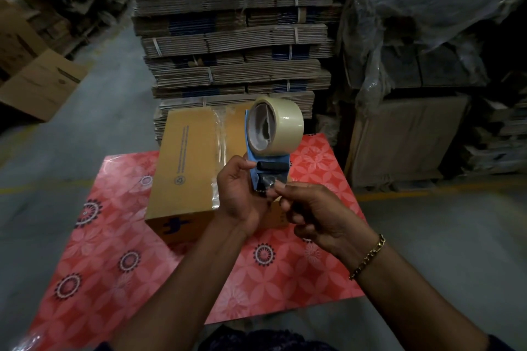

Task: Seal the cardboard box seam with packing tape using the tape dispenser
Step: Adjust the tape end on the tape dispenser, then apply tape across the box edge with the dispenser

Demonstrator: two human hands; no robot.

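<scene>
Red mat (pixel 114 279) under taped box (pixel 185 168), dispenser (pixel 268 151) above.

In my left hand (pixel 241 196) the tape dispenser (pixel 266 171) has a smooth blue plastic frame and a matt black roller that looks like rubber. Above my fingers the roll of tape (pixel 275 125) is pale, glossy film wound on a dull grey paper core. My right hand (pixel 319 214) pinches at the dark, shiny parts by the dispenser's lower end. On that wrist the bracelet (pixel 368 259) is bright yellow metal links. Just beyond my hands the box (pixel 185 162) is matt brown cardboard with a shiny clear strip of tape along its top. Under it the red flowered sheet (pixel 114 251) gleams like plastic. The floor (pixel 442 236) to the right of my hands is dull grey concrete.
</scene>
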